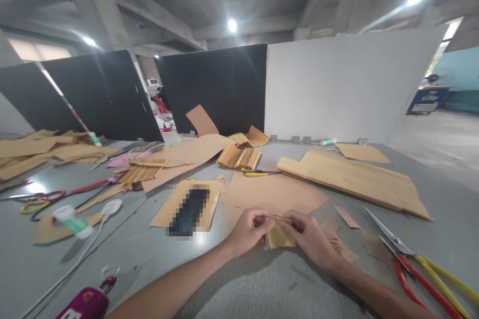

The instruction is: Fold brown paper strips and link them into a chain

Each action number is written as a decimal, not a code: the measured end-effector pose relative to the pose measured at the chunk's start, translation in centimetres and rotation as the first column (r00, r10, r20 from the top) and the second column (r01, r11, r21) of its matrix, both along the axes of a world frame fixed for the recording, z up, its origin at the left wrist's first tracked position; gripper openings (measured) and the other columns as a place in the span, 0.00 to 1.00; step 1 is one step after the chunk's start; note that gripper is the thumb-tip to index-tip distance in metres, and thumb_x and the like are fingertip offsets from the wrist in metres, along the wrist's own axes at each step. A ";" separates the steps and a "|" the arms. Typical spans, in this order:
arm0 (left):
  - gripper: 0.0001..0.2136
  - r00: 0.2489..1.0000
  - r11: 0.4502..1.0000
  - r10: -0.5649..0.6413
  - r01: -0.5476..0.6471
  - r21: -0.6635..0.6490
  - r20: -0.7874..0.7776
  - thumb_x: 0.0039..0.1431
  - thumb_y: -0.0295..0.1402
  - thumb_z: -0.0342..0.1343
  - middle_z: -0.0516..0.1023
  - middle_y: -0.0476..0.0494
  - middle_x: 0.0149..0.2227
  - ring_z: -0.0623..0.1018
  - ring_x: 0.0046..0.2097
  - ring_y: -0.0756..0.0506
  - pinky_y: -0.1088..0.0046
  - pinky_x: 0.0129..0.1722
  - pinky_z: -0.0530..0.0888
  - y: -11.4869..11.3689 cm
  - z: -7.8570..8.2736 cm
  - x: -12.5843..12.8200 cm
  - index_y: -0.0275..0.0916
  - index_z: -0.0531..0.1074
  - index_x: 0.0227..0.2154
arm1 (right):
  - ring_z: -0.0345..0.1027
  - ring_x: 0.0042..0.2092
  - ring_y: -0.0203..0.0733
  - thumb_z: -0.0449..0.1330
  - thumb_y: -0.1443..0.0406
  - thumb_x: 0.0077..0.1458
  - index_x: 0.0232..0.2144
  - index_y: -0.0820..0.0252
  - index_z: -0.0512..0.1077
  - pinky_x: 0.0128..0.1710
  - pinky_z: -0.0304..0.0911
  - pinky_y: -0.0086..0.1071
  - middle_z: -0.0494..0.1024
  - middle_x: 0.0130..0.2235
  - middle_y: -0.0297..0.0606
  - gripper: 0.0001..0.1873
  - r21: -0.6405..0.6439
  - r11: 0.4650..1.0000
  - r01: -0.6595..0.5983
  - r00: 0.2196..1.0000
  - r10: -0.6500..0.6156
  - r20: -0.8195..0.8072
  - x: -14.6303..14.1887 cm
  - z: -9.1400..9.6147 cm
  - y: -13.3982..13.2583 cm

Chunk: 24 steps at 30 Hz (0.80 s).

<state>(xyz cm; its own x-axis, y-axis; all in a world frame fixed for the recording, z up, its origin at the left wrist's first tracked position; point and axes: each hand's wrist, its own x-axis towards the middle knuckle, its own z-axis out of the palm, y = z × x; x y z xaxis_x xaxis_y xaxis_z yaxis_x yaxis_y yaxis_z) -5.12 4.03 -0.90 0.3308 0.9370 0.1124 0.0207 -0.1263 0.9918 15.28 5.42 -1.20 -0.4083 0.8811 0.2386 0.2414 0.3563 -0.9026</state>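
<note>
Both hands pinch the top edge of a small piece of brown kraft paper (281, 237) above the grey table. My left hand (249, 232) grips its left corner between thumb and bent fingers. On the other corner, my right hand (312, 239) is closed in the same way. The paper hangs down between them, and its folded edge is partly covered by the fingertips. Just beyond the hands lies a larger flat brown sheet (269, 192). Small paper scraps (347, 218) are scattered beside my right hand.
Open scissors (406, 254) lie at the right. A yellow utility knife (258, 173) sits near pleated paper stacks (239, 156). Folded kraft paper (355, 182) spreads at the back right. On the left are a glue bottle (74, 221), a white cable (88, 249) and a purple object (85, 303). Upright panels (348, 89) border the back.
</note>
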 end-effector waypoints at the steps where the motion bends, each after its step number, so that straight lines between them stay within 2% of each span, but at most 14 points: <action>1: 0.20 1.000 1.000 0.001 -0.001 -0.001 0.000 0.60 0.49 0.61 0.78 0.41 0.29 0.73 0.28 0.48 0.76 0.27 0.67 0.0 0.0 0.0 0.31 0.79 0.35 | 0.67 0.33 0.40 0.59 0.53 0.63 0.32 0.61 0.76 0.31 0.61 0.28 0.75 0.29 0.34 0.17 0.003 1.000 0.000 1.000 0.000 0.003 0.0 0.0 0.0; 6: 0.23 1.000 1.000 0.010 -0.010 0.007 -0.012 0.61 0.51 0.58 0.76 0.44 0.26 0.72 0.27 0.48 0.76 0.26 0.66 -0.1 0.3 -0.1 0.31 0.79 0.33 | 0.66 0.32 0.39 0.57 0.55 0.65 0.31 0.61 0.75 0.30 0.59 0.28 0.74 0.29 0.33 0.17 0.017 1.000 0.001 1.000 -0.001 0.015 0.0 0.5 -0.4; 10: 0.22 0.999 1.000 0.012 -0.012 0.009 -0.034 0.57 0.50 0.63 0.77 0.43 0.27 0.73 0.27 0.48 0.76 0.27 0.65 -0.2 0.3 0.2 0.31 0.80 0.35 | 0.66 0.32 0.39 0.56 0.54 0.66 0.32 0.60 0.75 0.30 0.59 0.29 0.74 0.29 0.33 0.17 0.043 0.999 0.008 1.000 -0.009 0.028 -0.1 0.6 -0.5; 14: 0.21 0.999 1.000 0.020 -0.020 0.019 -0.048 0.59 0.48 0.62 0.81 0.39 0.32 0.76 0.32 0.45 0.75 0.28 0.66 -0.2 0.2 0.7 0.32 0.82 0.38 | 0.70 0.33 0.41 0.57 0.55 0.65 0.39 0.58 0.75 0.31 0.63 0.30 0.77 0.32 0.34 0.14 0.072 0.997 0.029 0.998 -0.033 0.057 -0.1 0.3 -0.5; 17: 0.19 0.997 0.997 0.063 -0.061 0.048 -0.039 0.60 0.47 0.60 0.81 0.39 0.34 0.77 0.36 0.43 0.74 0.32 0.68 -0.2 0.2 0.7 0.32 0.81 0.37 | 0.74 0.36 0.43 0.58 0.56 0.64 0.47 0.56 0.71 0.35 0.68 0.33 0.80 0.38 0.38 0.14 0.138 0.984 0.109 0.987 -0.123 0.099 0.2 0.1 -0.7; 19: 0.19 0.994 0.992 0.108 -0.106 0.062 -0.030 0.62 0.47 0.59 0.80 0.40 0.33 0.76 0.35 0.44 0.74 0.33 0.67 -0.1 0.2 0.5 0.32 0.80 0.34 | 0.75 0.39 0.45 0.57 0.57 0.64 0.51 0.55 0.69 0.40 0.70 0.36 0.80 0.43 0.41 0.16 0.262 0.945 0.196 0.965 -0.234 0.121 0.5 0.0 -0.9; 21: 0.21 0.989 0.987 0.149 -0.148 0.065 -0.021 0.62 0.48 0.58 0.78 0.42 0.29 0.74 0.31 0.46 0.75 0.31 0.66 0.0 0.2 0.3 0.32 0.79 0.32 | 0.75 0.45 0.49 0.54 0.59 0.66 0.54 0.54 0.66 0.46 0.69 0.39 0.78 0.48 0.44 0.15 0.421 0.872 0.251 0.934 -0.333 0.132 0.9 -0.1 -1.3; 24: 0.22 0.983 0.982 0.181 -0.180 0.063 -0.010 0.62 0.50 0.57 0.75 0.45 0.26 0.72 0.29 0.48 0.76 0.28 0.64 0.1 0.3 0.2 0.33 0.76 0.28 | 0.71 0.54 0.51 0.51 0.62 0.67 0.55 0.53 0.64 0.54 0.66 0.43 0.75 0.53 0.45 0.15 0.547 0.810 0.211 0.925 -0.346 0.157 1.3 -0.4 -1.5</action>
<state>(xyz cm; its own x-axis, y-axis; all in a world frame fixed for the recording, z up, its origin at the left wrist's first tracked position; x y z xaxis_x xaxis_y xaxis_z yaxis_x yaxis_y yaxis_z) -4.92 4.12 -0.63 0.1592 0.9729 0.1680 0.0640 -0.1800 0.9816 16.61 3.88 -1.60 -0.2674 0.7428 0.6138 0.5842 0.6316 -0.5098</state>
